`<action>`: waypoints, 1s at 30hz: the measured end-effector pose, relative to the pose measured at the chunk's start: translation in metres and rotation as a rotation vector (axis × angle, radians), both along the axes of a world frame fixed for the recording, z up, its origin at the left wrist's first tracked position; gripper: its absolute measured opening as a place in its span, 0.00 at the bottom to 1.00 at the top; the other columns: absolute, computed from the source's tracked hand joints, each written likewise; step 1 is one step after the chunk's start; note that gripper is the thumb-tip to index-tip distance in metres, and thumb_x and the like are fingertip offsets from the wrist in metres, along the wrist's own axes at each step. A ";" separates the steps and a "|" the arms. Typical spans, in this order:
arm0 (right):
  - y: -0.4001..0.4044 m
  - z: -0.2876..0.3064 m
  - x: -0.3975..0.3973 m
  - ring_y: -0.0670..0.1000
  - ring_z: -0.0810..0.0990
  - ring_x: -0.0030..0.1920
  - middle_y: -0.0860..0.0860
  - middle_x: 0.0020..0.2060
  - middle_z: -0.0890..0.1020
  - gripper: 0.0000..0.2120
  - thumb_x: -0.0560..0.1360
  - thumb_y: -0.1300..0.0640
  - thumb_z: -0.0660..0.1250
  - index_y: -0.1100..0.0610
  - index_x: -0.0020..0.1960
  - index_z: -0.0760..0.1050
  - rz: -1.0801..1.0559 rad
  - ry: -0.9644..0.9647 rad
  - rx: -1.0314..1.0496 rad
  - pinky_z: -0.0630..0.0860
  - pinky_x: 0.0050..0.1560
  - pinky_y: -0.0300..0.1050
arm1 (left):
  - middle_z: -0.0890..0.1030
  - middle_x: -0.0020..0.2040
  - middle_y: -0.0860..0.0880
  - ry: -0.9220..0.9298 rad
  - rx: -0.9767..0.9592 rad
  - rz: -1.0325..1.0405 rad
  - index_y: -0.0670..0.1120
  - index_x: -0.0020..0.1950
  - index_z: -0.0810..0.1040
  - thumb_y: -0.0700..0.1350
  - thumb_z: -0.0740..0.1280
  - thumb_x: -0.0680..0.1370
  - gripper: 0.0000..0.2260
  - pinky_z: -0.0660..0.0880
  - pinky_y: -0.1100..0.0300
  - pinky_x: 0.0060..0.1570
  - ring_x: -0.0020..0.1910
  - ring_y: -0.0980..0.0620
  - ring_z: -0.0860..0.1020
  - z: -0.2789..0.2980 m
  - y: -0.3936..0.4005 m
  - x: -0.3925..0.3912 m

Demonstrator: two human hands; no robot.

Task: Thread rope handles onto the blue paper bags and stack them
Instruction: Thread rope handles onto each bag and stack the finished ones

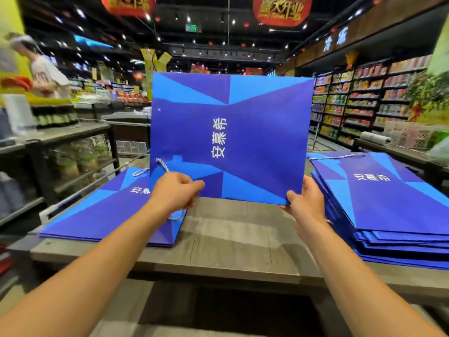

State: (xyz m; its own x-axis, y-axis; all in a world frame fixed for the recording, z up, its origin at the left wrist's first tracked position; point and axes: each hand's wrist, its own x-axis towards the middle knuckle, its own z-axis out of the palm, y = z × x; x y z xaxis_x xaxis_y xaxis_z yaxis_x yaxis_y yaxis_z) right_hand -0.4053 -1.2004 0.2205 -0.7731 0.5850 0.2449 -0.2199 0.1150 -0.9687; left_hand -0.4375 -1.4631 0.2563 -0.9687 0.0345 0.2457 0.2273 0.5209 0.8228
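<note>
Hands first: our left hand (176,190) is curled round the lower left corner of the blue paper bag (230,139) that we hold upright above the wooden table (218,242), its fingers also pinching a white rope handle (162,164) that loops up just above the knuckles and hangs out again below them. Our right hand (305,198) pinches the bag's lower right corner, thumb on the near face, fingers behind. Between the two grips the bag stands on its side, so its white lettering runs vertically up the middle, and its bottom edge hangs clear of the tabletop.

Left of and below the left-hand grip, a low pile of flat blue bags (107,215) lies on the table, with a rope loop (140,171) showing at its far edge, just beside the held bag. Right of the right-hand grip sits a taller stack of blue bags (388,215), a rope (337,156) lying across its far end.

Beyond the held bag we see shop shelves (359,100) full of goods, and at far left a person in a white shirt (46,71), blurred
</note>
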 end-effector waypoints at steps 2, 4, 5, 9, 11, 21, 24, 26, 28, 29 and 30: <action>0.001 -0.004 -0.002 0.50 0.84 0.50 0.46 0.52 0.83 0.19 0.76 0.70 0.60 0.48 0.54 0.74 -0.014 -0.041 0.060 0.84 0.44 0.56 | 0.80 0.33 0.49 0.266 0.074 0.211 0.44 0.40 0.79 0.49 0.70 0.73 0.09 0.70 0.60 0.35 0.34 0.51 0.77 0.000 -0.012 -0.008; 0.004 -0.009 -0.004 0.51 0.84 0.50 0.47 0.51 0.83 0.18 0.75 0.70 0.60 0.47 0.50 0.74 -0.009 -0.061 0.096 0.84 0.45 0.57 | 0.79 0.47 0.46 0.467 0.142 0.373 0.44 0.51 0.78 0.46 0.72 0.72 0.11 0.70 0.57 0.48 0.48 0.48 0.75 0.000 -0.024 -0.020; 0.006 -0.012 -0.004 0.51 0.84 0.50 0.47 0.51 0.83 0.18 0.75 0.70 0.60 0.47 0.49 0.73 -0.001 -0.071 0.102 0.84 0.45 0.57 | 0.76 0.53 0.45 0.496 0.140 0.427 0.43 0.56 0.76 0.47 0.74 0.71 0.17 0.69 0.54 0.55 0.55 0.46 0.73 -0.001 -0.031 -0.029; 0.014 -0.016 -0.002 0.49 0.83 0.49 0.46 0.50 0.82 0.17 0.77 0.71 0.59 0.49 0.53 0.73 0.051 -0.082 0.085 0.82 0.41 0.48 | 0.76 0.63 0.43 0.127 0.541 0.218 0.45 0.69 0.67 0.42 0.74 0.73 0.27 0.76 0.51 0.55 0.53 0.47 0.79 0.001 -0.047 -0.054; 0.020 -0.017 -0.003 0.49 0.83 0.49 0.46 0.51 0.83 0.18 0.77 0.71 0.59 0.51 0.56 0.75 0.064 -0.079 0.057 0.80 0.40 0.46 | 0.81 0.58 0.41 -0.030 0.710 0.025 0.44 0.60 0.75 0.33 0.68 0.75 0.15 0.80 0.53 0.45 0.42 0.49 0.83 0.000 -0.050 -0.056; 0.013 -0.012 -0.015 0.54 0.72 0.61 0.53 0.64 0.69 0.22 0.73 0.60 0.68 0.54 0.66 0.71 -0.303 -0.121 0.389 0.69 0.63 0.49 | 0.81 0.52 0.42 -0.128 1.103 -0.130 0.44 0.55 0.75 0.28 0.57 0.79 0.14 0.81 0.50 0.46 0.43 0.47 0.82 -0.006 -0.010 -0.051; -0.007 -0.010 -0.013 0.48 0.76 0.49 0.49 0.55 0.74 0.13 0.74 0.60 0.68 0.53 0.58 0.74 -0.139 -0.071 0.501 0.69 0.51 0.42 | 0.80 0.56 0.41 -0.214 1.305 -0.059 0.42 0.57 0.75 0.29 0.58 0.79 0.13 0.79 0.48 0.49 0.44 0.47 0.80 -0.010 0.011 -0.050; -0.018 -0.015 -0.013 0.46 0.78 0.45 0.47 0.47 0.80 0.04 0.75 0.57 0.68 0.51 0.50 0.77 0.005 -0.098 0.557 0.71 0.43 0.38 | 0.80 0.59 0.40 -0.306 1.299 -0.051 0.39 0.65 0.72 0.30 0.61 0.79 0.15 0.81 0.48 0.45 0.45 0.45 0.80 -0.020 0.021 -0.048; -0.026 -0.022 -0.012 0.46 0.80 0.42 0.47 0.41 0.83 0.05 0.77 0.52 0.67 0.52 0.45 0.79 0.152 -0.181 0.582 0.73 0.41 0.39 | 0.81 0.58 0.39 -0.403 1.230 -0.066 0.37 0.68 0.70 0.32 0.62 0.79 0.16 0.82 0.49 0.37 0.45 0.44 0.81 -0.033 0.027 -0.043; -0.027 -0.027 -0.013 0.47 0.80 0.40 0.49 0.39 0.84 0.11 0.77 0.48 0.65 0.55 0.45 0.80 0.223 -0.240 0.583 0.74 0.42 0.42 | 0.82 0.55 0.39 -0.440 1.187 -0.078 0.37 0.68 0.70 0.33 0.62 0.80 0.16 0.82 0.49 0.36 0.44 0.45 0.82 -0.039 0.029 -0.040; -0.029 -0.031 -0.014 0.49 0.78 0.39 0.53 0.38 0.83 0.18 0.78 0.44 0.62 0.59 0.45 0.80 0.291 -0.294 0.564 0.73 0.41 0.42 | 0.82 0.52 0.40 -0.471 1.146 -0.086 0.37 0.67 0.71 0.34 0.62 0.81 0.14 0.81 0.48 0.37 0.43 0.45 0.83 -0.043 0.030 -0.036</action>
